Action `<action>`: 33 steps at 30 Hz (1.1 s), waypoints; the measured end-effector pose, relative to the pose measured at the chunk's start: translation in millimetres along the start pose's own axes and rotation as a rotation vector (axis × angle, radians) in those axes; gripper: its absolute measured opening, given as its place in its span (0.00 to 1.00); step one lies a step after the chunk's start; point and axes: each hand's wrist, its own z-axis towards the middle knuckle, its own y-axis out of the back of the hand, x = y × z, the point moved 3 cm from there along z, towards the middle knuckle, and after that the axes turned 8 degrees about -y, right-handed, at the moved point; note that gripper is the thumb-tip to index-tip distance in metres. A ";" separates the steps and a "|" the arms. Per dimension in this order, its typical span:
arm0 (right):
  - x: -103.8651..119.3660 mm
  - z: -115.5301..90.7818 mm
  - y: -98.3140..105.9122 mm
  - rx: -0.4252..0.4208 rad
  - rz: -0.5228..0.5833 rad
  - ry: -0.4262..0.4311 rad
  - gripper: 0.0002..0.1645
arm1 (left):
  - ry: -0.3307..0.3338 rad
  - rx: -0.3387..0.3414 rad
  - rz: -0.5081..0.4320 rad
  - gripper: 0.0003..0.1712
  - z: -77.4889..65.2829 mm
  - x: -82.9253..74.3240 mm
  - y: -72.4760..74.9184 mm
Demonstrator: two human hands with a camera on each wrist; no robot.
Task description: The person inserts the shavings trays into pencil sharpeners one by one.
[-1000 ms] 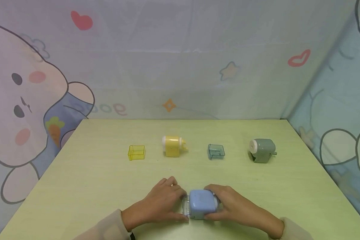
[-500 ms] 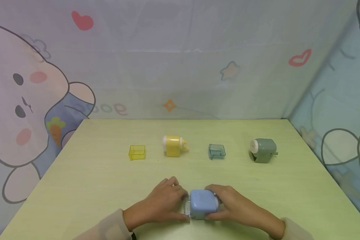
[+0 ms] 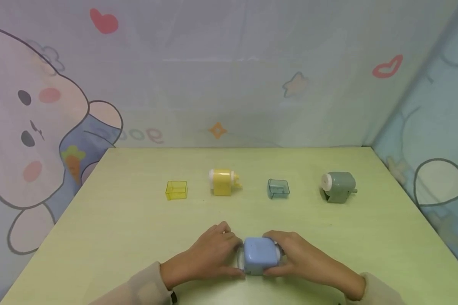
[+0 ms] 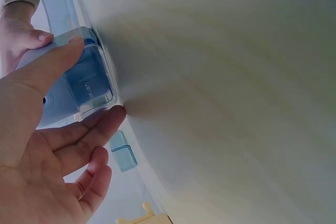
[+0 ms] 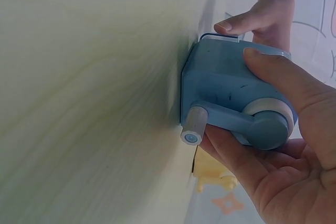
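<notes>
A blue crank pencil sharpener (image 3: 260,254) stands on the table at the front, between the two hands. My right hand (image 3: 303,260) grips its body with the thumb on one side and fingers on the other; the crank handle (image 5: 195,125) shows in the right wrist view. At the other end is the sharpener's clear shavings drawer (image 4: 100,77), seated at least partly in the body. My left hand (image 3: 208,254) pinches this drawer between thumb and forefinger, its other fingers loosely bent.
Behind the hands, a yellow drawer (image 3: 176,190), a yellow pencil sharpener (image 3: 222,182), a teal drawer (image 3: 278,189) and a grey-green pencil sharpener (image 3: 338,187) stand in a row across the table (image 3: 110,237). A printed cloth (image 3: 252,101) hangs behind the table.
The head view has shifted slightly. Slightly less of the clear drawer shows beside the blue body than a second ago. Both hands keep their hold.
</notes>
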 end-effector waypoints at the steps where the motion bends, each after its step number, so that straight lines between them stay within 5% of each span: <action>1: 0.2 0.1 1.0 -0.003 -0.002 0.003 0.38 | 0.002 -0.001 -0.005 0.38 0.7 0.1 0.1; 33: -1.4 -0.6 -1.4 -0.020 0.021 0.016 0.35 | 0.022 0.040 -0.048 0.39 9.2 -5.8 -2.2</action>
